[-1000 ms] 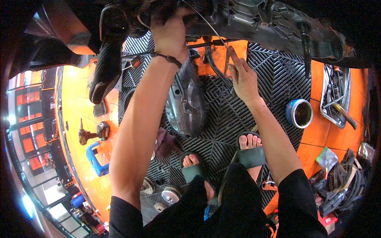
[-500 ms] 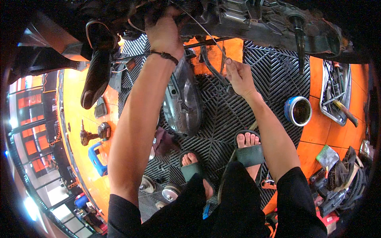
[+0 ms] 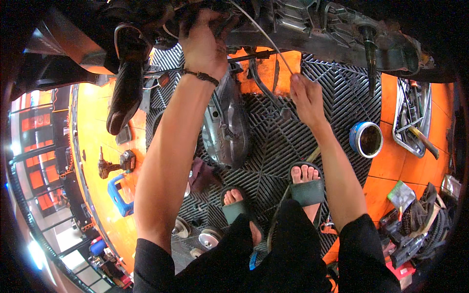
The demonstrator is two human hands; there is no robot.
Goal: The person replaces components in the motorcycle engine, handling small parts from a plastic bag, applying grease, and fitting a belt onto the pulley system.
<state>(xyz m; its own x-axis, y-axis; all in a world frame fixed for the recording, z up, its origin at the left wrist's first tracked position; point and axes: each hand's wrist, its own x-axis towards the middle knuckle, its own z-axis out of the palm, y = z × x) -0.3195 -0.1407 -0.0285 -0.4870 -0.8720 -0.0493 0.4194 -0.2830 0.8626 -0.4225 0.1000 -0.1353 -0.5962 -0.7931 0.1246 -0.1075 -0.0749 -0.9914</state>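
Where it slants across, the thin wire [image 3: 269,39] looks pale grey.

We can read no words, numbers or signs here. On the blue tin [image 3: 355,137] at the right of the frame and the green-and-white packet [image 3: 401,196] at lower right, we make out no legible print.
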